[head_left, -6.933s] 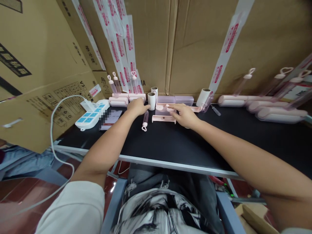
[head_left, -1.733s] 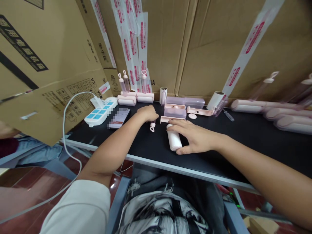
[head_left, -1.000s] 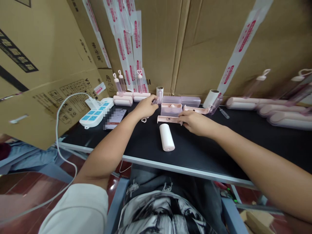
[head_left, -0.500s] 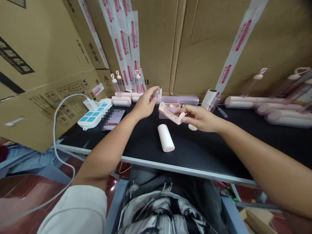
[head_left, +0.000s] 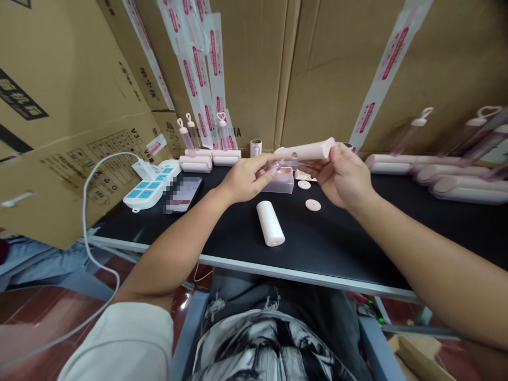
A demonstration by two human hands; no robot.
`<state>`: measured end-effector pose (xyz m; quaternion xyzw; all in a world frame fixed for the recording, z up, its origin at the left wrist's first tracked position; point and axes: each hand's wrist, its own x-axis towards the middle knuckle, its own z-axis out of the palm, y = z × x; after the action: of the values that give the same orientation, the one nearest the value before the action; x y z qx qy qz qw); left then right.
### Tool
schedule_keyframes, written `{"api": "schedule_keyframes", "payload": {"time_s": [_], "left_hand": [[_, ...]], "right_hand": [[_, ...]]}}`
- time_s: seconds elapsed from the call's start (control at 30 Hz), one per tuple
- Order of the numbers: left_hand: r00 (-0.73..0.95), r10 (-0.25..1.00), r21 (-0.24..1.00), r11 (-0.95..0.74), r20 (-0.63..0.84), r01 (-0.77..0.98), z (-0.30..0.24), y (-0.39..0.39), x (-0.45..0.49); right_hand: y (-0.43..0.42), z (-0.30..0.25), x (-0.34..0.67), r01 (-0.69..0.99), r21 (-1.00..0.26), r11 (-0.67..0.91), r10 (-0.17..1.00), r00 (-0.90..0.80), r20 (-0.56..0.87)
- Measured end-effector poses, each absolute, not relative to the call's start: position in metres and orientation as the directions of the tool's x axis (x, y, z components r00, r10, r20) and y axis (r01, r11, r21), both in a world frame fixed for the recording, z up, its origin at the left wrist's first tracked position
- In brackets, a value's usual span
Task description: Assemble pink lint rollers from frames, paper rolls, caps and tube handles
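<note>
At twelve o'clock above the desk (head_left: pixel 317 243), my right hand (head_left: pixel 346 177) pinches the pink bracket (head_left: pixel 311 152); my left hand (head_left: pixel 243 179) holds a clear tube (head_left: pixel 271 167) by the bracket's nine-o'clock end. Apparently I'm pairing them, which calls for aligning tube and hole (head_left: pixel 294 155).

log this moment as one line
left hand: holding clear tube | right hand: gripping pink bracket by one end | white roll: lying on black tabletop
</note>
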<state>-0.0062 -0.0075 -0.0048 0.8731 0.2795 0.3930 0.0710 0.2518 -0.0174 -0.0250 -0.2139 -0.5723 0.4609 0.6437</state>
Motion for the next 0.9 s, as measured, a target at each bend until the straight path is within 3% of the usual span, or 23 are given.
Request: {"api": "schedule_keyframes", "payload": {"time_s": [0.3, 0.9], "left_hand": [[0.484, 0.59, 0.439, -0.806, 0.647, 0.396, -0.012, -0.005, -0.003], [0.494, 0.619, 0.322, -0.764, 0.61, 0.56, -0.004, -0.018, 0.004]], "right_hand": [[-0.03, -0.025, 0.241, -0.335, -0.779, 0.53, 0.793, -0.129, 0.595], [-0.04, -0.025, 0.23, -0.442, -0.798, 0.41, 0.864, -0.092, 0.495]]}}
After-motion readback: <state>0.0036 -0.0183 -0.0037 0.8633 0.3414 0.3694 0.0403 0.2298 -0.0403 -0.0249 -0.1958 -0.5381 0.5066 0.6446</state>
